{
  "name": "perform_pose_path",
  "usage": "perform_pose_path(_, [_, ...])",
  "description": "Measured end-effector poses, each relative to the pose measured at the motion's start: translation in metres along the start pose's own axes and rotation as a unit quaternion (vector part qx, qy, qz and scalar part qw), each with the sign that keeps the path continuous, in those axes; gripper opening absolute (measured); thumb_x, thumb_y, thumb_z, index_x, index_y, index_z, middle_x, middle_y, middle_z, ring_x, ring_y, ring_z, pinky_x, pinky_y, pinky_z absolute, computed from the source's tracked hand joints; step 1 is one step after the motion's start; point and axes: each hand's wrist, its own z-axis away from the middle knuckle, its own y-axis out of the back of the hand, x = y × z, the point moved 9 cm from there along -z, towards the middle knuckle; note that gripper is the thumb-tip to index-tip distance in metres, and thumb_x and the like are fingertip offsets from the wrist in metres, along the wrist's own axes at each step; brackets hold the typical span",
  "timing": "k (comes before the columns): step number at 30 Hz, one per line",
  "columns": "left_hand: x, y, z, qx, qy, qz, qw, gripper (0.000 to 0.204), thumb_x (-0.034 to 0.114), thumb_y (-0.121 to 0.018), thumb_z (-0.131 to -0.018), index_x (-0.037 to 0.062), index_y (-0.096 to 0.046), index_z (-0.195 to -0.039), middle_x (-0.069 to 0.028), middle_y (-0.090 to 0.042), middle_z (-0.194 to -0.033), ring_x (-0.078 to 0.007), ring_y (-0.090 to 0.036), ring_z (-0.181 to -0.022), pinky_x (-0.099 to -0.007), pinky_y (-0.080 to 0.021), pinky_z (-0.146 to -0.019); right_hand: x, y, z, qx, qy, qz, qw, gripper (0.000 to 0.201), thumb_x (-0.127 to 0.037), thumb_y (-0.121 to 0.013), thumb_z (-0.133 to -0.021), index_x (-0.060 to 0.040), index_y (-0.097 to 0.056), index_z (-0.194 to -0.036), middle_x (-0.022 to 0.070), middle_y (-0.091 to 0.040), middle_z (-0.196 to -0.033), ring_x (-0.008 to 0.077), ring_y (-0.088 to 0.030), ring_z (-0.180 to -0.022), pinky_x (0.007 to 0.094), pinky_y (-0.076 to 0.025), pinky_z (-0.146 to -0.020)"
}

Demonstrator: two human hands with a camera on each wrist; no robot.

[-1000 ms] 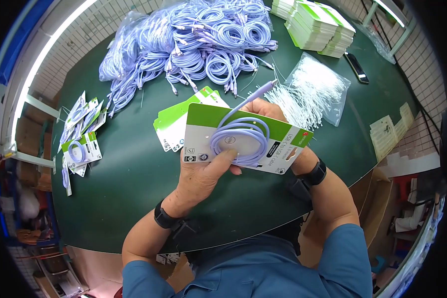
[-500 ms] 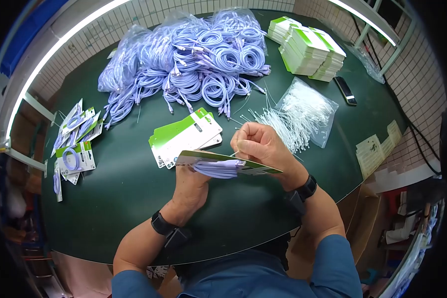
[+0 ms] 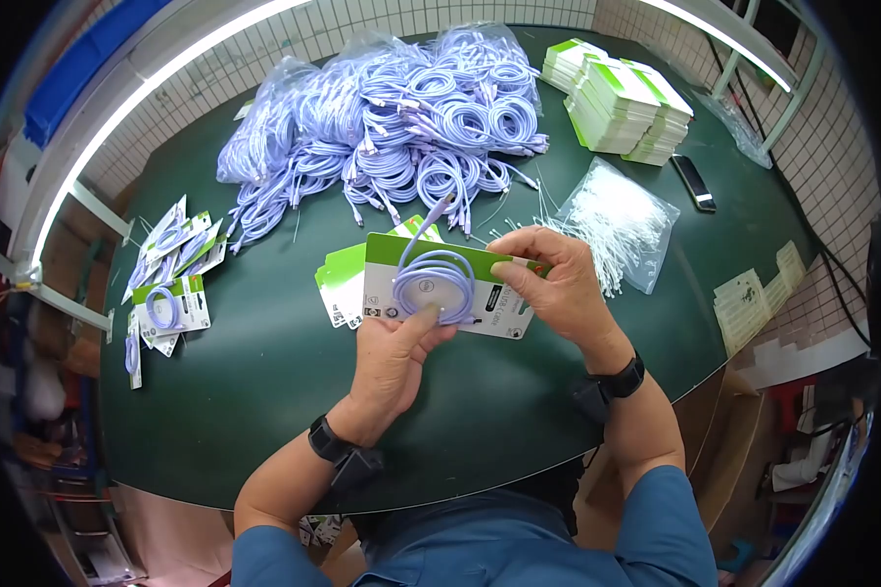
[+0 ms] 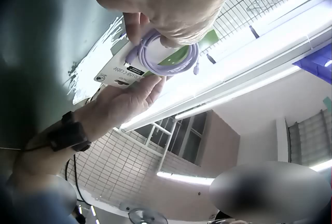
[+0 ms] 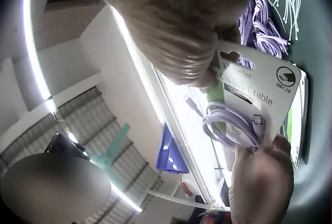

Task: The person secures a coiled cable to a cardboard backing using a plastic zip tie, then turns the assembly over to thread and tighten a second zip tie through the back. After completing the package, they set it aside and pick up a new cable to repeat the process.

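Note:
A green and white USB-C cable card (image 3: 507,318) is held up over the table, its printed face toward the head camera. On it lies a coiled lilac cable (image 3: 401,284), one plug end sticking up past the card's top edge. My left hand (image 3: 384,367) grips the lower left of the card, thumb pressed on the coil. My right hand (image 3: 563,289) pinches the card's upper right edge between thumb and fingers. The right wrist view shows the other plug (image 5: 258,123) lying against the card's face (image 5: 275,79).
Several blank-of-cable cards (image 3: 343,284) lie behind the held one. Bagged and loose lilac cables (image 3: 382,127) are heaped at the back. White twist ties (image 3: 607,220) spill from a bag at right, near card stacks (image 3: 626,108) and a phone (image 3: 695,184). Carded cables (image 3: 171,303) lie at left.
The card was face-on, then tipped nearly edge-on, and now faces the head camera again. My right hand has moved from behind the card to its upper right edge.

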Motion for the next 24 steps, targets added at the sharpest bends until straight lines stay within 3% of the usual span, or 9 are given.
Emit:
perform_pose_path(2, [0.002, 0.010, 0.004, 0.006, 0.002, -0.008, 1.000, 0.050, 0.003, -0.072, -0.098, 0.0013, -0.054, -0.144, -0.0128, -0.066, -0.134, -0.0223, -0.068, -0.120, -0.0361, -0.064, -0.091, -0.001, 0.003, -0.001, 0.015, 0.004, 0.029, 0.999, 0.018, -0.002, -0.076, -0.094, 0.0011, -0.077, -0.112, 0.0068, -0.077, -0.102, 0.0115, -0.071, -0.092, 0.0284, -0.058, -0.083])
perform_pose_path(4, [0.054, 0.014, 0.023, 0.044, -0.272, -0.215, 0.937, 0.064, 0.007, -0.081, -0.091, 0.0020, -0.051, -0.148, -0.0175, -0.060, -0.142, -0.0299, -0.059, -0.134, -0.0432, -0.059, -0.101, -0.001, 0.005, -0.005, 0.005, 0.015, 0.054, 0.998, 0.017, -0.001, -0.076, -0.093, 0.0021, -0.077, -0.110, 0.0063, -0.077, -0.100, 0.0111, -0.071, -0.090, 0.0276, -0.058, -0.082])
perform_pose_path(5, [0.062, 0.015, 0.026, 0.046, -0.267, -0.216, 0.938, 0.064, 0.007, -0.081, -0.091, 0.0020, -0.051, -0.148, -0.0175, -0.060, -0.142, -0.0299, -0.059, -0.134, -0.0432, -0.059, -0.101, -0.001, 0.004, -0.003, 0.000, 0.019, 0.067, 0.998, 0.017, -0.001, -0.076, -0.093, 0.0026, -0.077, -0.110, 0.0061, -0.077, -0.099, 0.0110, -0.071, -0.089, 0.0272, -0.058, -0.081])
perform_pose_path(6, [0.087, 0.000, 0.040, 0.037, -0.356, -0.395, 0.846, 0.067, 0.009, -0.083, -0.089, 0.0013, -0.052, -0.148, -0.0187, -0.059, -0.141, -0.0329, -0.057, -0.134, -0.0460, -0.056, -0.104, 0.000, 0.002, -0.001, -0.003, 0.015, 0.067, 0.998, 0.017, -0.001, -0.076, -0.093, 0.0026, -0.077, -0.110, 0.0061, -0.077, -0.099, 0.0110, -0.071, -0.089, 0.0272, -0.058, -0.081])
perform_pose_path(8, [0.109, -0.048, 0.059, 0.015, -0.478, -0.688, 0.546, 0.073, 0.012, -0.087, -0.083, -0.0002, -0.053, -0.147, -0.0211, -0.057, -0.140, -0.0388, -0.053, -0.136, -0.0517, -0.049, -0.109, 0.001, -0.011, 0.001, -0.040, -0.009, 0.066, 0.997, 0.018, 0.000, -0.077, -0.092, 0.0028, -0.077, -0.110, 0.0056, -0.077, -0.097, 0.0106, -0.071, -0.088, 0.0258, -0.057, -0.080])
perform_pose_path(13, [0.094, -0.050, 0.038, -0.030, -0.395, -0.723, 0.566, 0.073, 0.016, -0.089, -0.078, -0.0010, -0.058, -0.142, -0.0203, -0.062, -0.125, -0.0406, -0.059, -0.124, -0.0549, -0.042, -0.113, -0.007, -0.037, 0.007, -0.108, 0.023, 0.116, 0.987, 0.020, -0.001, -0.079, -0.089, 0.0024, -0.077, -0.109, 0.0077, -0.077, -0.096, 0.0124, -0.072, -0.083, 0.0260, -0.056, -0.074])
perform_pose_path(16, [0.071, -0.050, 0.030, -0.109, -0.377, -0.721, 0.571, 0.068, 0.014, -0.087, -0.077, -0.0017, -0.061, -0.138, -0.0162, -0.064, -0.108, -0.0358, -0.064, -0.108, -0.0497, -0.048, -0.105, -0.008, -0.045, 0.009, -0.123, 0.054, 0.139, 0.981, 0.020, 0.000, -0.081, -0.088, 0.0015, -0.077, -0.107, 0.0091, -0.076, -0.096, 0.0144, -0.072, -0.081, 0.0278, -0.056, -0.071])
perform_pose_path(20, [0.053, -0.046, 0.028, -0.118, -0.388, -0.716, 0.569, 0.062, 0.010, -0.080, -0.079, -0.0006, -0.062, -0.138, -0.0113, -0.064, -0.094, -0.0315, -0.065, -0.090, -0.0453, -0.052, -0.090, -0.010, -0.050, 0.011, -0.083, 0.100, 0.156, 0.979, 0.018, -0.004, -0.084, -0.086, -0.0027, -0.075, -0.102, 0.0095, -0.075, -0.093, 0.0208, -0.071, -0.075, 0.0323, -0.057, -0.067])
perform_pose_path(24, [0.048, -0.042, 0.028, -0.109, -0.384, -0.724, 0.562, 0.069, 0.002, -0.078, -0.076, 0.0038, -0.062, -0.144, -0.0116, -0.067, -0.098, -0.0328, -0.067, -0.087, -0.0455, -0.054, -0.081, -0.026, -0.049, 0.013, -0.065, 0.172, 0.198, 0.963, 0.024, -0.004, -0.088, -0.081, -0.0050, -0.074, -0.101, 0.0083, -0.074, -0.094, 0.0242, -0.071, -0.075, 0.0335, -0.056, -0.066])
